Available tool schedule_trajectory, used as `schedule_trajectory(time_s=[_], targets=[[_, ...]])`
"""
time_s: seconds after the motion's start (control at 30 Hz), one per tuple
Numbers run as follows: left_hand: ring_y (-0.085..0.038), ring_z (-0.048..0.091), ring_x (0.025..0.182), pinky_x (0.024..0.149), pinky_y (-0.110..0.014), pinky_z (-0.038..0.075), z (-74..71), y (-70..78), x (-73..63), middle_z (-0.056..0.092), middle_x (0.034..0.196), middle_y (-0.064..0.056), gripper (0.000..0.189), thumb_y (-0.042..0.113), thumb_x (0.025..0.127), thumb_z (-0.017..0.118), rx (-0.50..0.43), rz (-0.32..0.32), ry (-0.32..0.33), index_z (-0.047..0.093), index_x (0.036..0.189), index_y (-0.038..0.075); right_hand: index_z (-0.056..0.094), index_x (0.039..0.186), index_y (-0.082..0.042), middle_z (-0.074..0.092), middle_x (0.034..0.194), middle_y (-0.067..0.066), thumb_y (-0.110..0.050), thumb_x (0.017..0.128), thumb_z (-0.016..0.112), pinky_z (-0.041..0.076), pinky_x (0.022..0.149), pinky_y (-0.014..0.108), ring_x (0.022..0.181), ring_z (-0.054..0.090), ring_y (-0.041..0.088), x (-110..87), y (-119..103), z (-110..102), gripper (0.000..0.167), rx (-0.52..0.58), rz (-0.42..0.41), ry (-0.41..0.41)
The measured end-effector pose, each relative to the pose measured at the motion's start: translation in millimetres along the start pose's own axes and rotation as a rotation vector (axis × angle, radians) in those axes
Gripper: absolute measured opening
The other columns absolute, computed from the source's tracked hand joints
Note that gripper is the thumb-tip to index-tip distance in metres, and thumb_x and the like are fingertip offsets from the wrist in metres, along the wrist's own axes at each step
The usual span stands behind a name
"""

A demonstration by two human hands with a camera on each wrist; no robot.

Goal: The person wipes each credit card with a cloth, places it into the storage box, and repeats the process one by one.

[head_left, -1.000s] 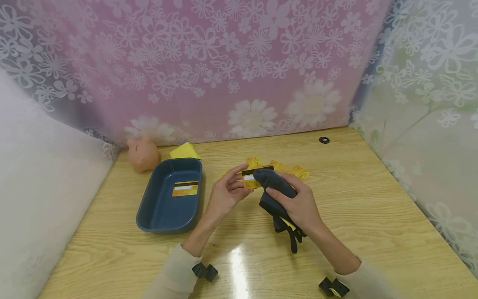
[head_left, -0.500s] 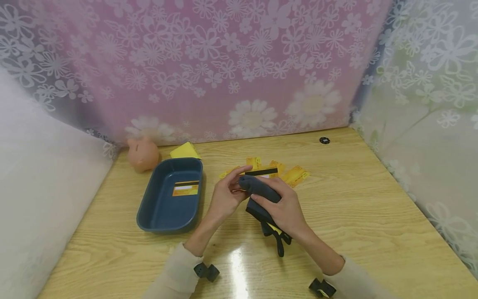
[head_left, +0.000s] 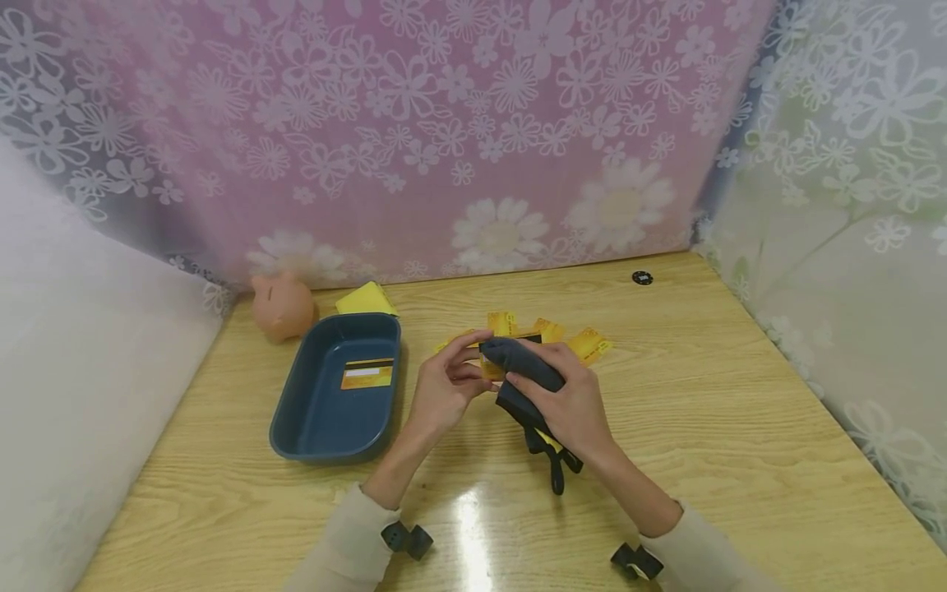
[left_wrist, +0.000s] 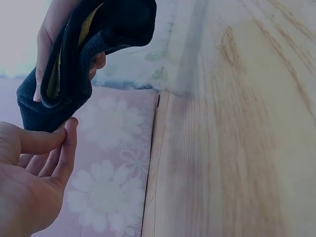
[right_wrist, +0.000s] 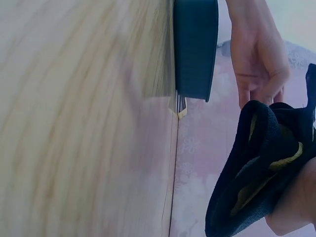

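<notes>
In the head view my left hand point(head_left: 438, 395) pinches a yellow-orange bank-style card point(head_left: 489, 367) with a dark stripe by its left end. My right hand point(head_left: 573, 403) grips a folded dark navy cloth point(head_left: 524, 366) with yellow inside and black loops hanging below, which overlaps most of the card. In the left wrist view the left thumb and fingertips point(left_wrist: 69, 129) meet right at the cloth's lower end, and the card is hidden. The right wrist view shows the cloth's open folds point(right_wrist: 261, 163), with the left hand's fingers just behind it.
A blue tray point(head_left: 284, 440) stands to the left with one striped card point(head_left: 367, 374) in it. Behind it are a piggy bank point(head_left: 284, 307) and a yellow folded item point(head_left: 367, 298). Several yellow cards point(head_left: 589, 345) lie beyond the hands. A black round chip point(head_left: 643, 278) lies at the back right.
My right hand and the cloth have moved left over the card, covering more of it than a second ago. The left hand has stayed nearly in place.
</notes>
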State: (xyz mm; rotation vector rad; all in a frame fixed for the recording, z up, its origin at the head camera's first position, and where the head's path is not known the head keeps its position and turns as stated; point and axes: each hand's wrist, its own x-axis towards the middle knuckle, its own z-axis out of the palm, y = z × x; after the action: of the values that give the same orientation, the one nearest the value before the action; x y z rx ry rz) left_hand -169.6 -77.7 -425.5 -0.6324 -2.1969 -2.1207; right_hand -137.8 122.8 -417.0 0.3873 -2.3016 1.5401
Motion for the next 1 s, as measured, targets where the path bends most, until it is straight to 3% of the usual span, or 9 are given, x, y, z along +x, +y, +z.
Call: schedule_trajectory(time_s=[0.1,0.27,0.53,0.7,0.83,1.0], targets=[[-0.048,0.071,0.091,0.081,-0.048,0.064,-0.6,-0.3,0.4,0.072,0.121,-0.021,0.067,-0.021,0.086,0.071,-0.022,-0.003,-0.003,0.062,0.144,0.011,0.072,0.135,-0.022,0.067,0.117,0.006,-0.017,0.089,0.085,0.06,0.08,0.037,0.105,0.067,0.026,1.9,2.2,-4.0,0.048,-0.004,0.002,0.019],[-0.035,0.074,0.087,0.08,-0.048,0.064,-1.6,0.6,1.3,0.072,0.12,-0.02,0.066,-0.021,0.086,0.071,-0.013,-0.012,0.01,0.064,0.142,0.015,0.071,0.137,-0.02,0.068,0.12,0.006,-0.017,0.09,0.084,0.058,0.085,0.039,0.108,0.067,0.027,5.0,5.0,-10.7,0.048,-0.021,0.012,0.046],[-0.02,0.068,0.081,0.081,-0.053,0.063,-3.9,4.2,0.4,0.068,0.112,-0.017,0.065,-0.021,0.087,0.069,-0.076,-0.029,0.038,0.066,0.14,0.015,0.069,0.139,-0.019,0.068,0.128,0.007,-0.022,0.092,0.082,0.054,0.087,0.03,0.114,0.065,0.027,11.6,14.4,-26.7,0.049,-0.052,0.078,0.093],[-0.019,0.068,0.081,0.082,-0.048,0.064,-5.8,5.8,1.7,0.065,0.105,-0.012,0.062,-0.019,0.088,0.069,-0.131,-0.029,0.038,0.067,0.14,0.014,0.066,0.143,-0.019,0.066,0.128,0.01,-0.029,0.095,0.08,0.052,0.08,0.018,0.112,0.064,0.029,17.3,21.0,-43.1,0.051,-0.085,0.149,0.134],[-0.02,0.069,0.085,0.084,-0.047,0.063,-6.2,7.6,2.8,0.064,0.105,-0.008,0.061,-0.017,0.09,0.069,-0.124,-0.036,0.027,0.065,0.142,0.015,0.065,0.144,-0.021,0.065,0.127,0.009,-0.033,0.095,0.078,0.051,0.075,0.011,0.11,0.063,0.027,19.2,23.0,-52.6,0.052,-0.077,0.2,0.163],[-0.025,0.069,0.089,0.086,-0.046,0.063,-5.7,7.8,3.7,0.063,0.106,-0.009,0.062,-0.017,0.091,0.068,-0.12,-0.043,0.021,0.064,0.143,0.015,0.065,0.144,-0.021,0.064,0.13,0.008,-0.033,0.096,0.078,0.052,0.079,0.011,0.115,0.063,0.027,16.4,17.9,-51.3,0.051,-0.037,0.184,0.135]])
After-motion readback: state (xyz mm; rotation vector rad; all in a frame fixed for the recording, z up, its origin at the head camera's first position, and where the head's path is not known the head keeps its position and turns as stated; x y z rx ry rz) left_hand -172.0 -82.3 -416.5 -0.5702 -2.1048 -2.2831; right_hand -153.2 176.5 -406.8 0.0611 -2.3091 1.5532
